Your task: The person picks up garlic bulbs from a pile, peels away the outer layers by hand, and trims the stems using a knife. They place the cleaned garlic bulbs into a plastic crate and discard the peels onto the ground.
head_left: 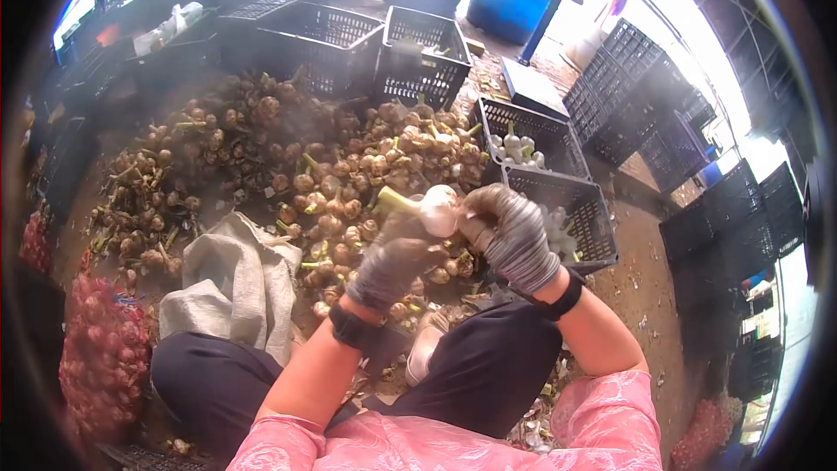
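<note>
Lying between the two gloved hands, a white garlic bulb (438,215) points its green stem leftward, the left hand (397,260) closed about its underside. Of the right hand (513,240), the fingers are curled with tips at the bulb's right side; whether they pinch anything cannot be told. Beyond the bulb spreads a garlic heap (336,170); left of it lies a cloth sack (231,272), right of it a black crate (600,225).
</note>
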The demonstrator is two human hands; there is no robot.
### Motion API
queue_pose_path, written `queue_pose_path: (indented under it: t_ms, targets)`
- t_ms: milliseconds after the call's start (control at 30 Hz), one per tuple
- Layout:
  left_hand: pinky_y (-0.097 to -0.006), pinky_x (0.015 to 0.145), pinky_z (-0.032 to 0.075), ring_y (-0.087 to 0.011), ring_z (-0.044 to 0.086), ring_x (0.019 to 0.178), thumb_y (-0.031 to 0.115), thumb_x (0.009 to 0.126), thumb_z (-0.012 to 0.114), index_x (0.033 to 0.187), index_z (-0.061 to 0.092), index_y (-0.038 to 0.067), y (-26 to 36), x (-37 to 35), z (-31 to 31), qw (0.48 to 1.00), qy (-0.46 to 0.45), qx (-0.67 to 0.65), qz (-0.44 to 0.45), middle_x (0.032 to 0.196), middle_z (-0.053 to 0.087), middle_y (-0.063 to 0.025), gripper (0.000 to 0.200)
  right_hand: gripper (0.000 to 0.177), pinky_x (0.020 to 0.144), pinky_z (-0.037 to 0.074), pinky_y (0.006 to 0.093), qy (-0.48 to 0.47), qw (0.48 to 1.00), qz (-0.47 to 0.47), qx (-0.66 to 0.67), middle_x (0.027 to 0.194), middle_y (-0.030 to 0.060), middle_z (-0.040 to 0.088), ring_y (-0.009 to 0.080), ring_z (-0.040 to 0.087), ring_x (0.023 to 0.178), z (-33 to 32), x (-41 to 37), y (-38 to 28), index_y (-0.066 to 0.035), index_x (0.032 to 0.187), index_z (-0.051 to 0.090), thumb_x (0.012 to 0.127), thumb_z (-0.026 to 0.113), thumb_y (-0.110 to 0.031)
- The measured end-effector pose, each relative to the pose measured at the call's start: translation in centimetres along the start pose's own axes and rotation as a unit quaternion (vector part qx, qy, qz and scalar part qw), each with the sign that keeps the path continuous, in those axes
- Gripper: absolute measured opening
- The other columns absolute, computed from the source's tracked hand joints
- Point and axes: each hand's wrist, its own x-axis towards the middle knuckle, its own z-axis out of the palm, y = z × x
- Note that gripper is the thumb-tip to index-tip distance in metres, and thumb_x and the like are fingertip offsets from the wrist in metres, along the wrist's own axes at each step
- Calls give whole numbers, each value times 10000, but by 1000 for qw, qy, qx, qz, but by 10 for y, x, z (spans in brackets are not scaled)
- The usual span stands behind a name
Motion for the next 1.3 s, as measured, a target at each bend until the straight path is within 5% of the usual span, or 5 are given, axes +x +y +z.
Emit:
queue_pose_path:
  t_ms: [367, 633, 867, 1100, 1300]
  targets:
    - [-338, 592, 508, -250, 598, 733, 375, 845, 466, 970, 566, 63, -16, 5, 5, 987, 162, 10, -13, 846, 617, -106, 351, 132, 568, 476, 213, 0, 917, 232, 324, 757, 23, 598, 81, 567, 631, -29, 1, 27, -26, 919, 557, 839, 602, -122]
    - [-338, 687, 538, -240, 610, 847, 302, 854, 517, 1054, 505, 72, -30, -4, 1, 869, 180, -370, -273, 906, 612, -105, 305, 642, 789, 477, 321, -523, 755, 285, -274, 1030, 151, 609, 201, 611, 828, -2, -78, 149, -208, 1342, 349, 776, 576, -7]
    - [-329, 823, 491, -210, 578, 942, 190, 879, 511, 1215, 412, 16, -87, -18, 31, 922, 28, -278, -267, 1143, 529, -119, 391, 591, 742, 489, 290, -158, 877, 317, 324, 1000, 44, 578, 121, 555, 860, 45, -61, 152, -54, 1236, 448, 731, 730, -175]
    - [-282, 657, 512, -161, 607, 745, 175, 879, 531, 1018, 547, 27, -129, -6, -2, 869, 194, -286, -354, 887, 632, -74, 204, 99, 565, 489, 208, 381, 671, 352, 530, 807, 26, 616, 125, 590, 679, -31, -45, 253, -55, 857, 590, 822, 595, -148]
    - [-256, 490, 431, -115, 516, 553, 357, 851, 583, 864, 566, 107, -169, -17, -11, 816, 223, -272, -459, 666, 553, 4, 251, 162, 494, 450, 222, 219, 838, 398, 302, 757, 21, 579, 92, 547, 610, 18, -4, 297, -25, 923, 567, 786, 633, -84]
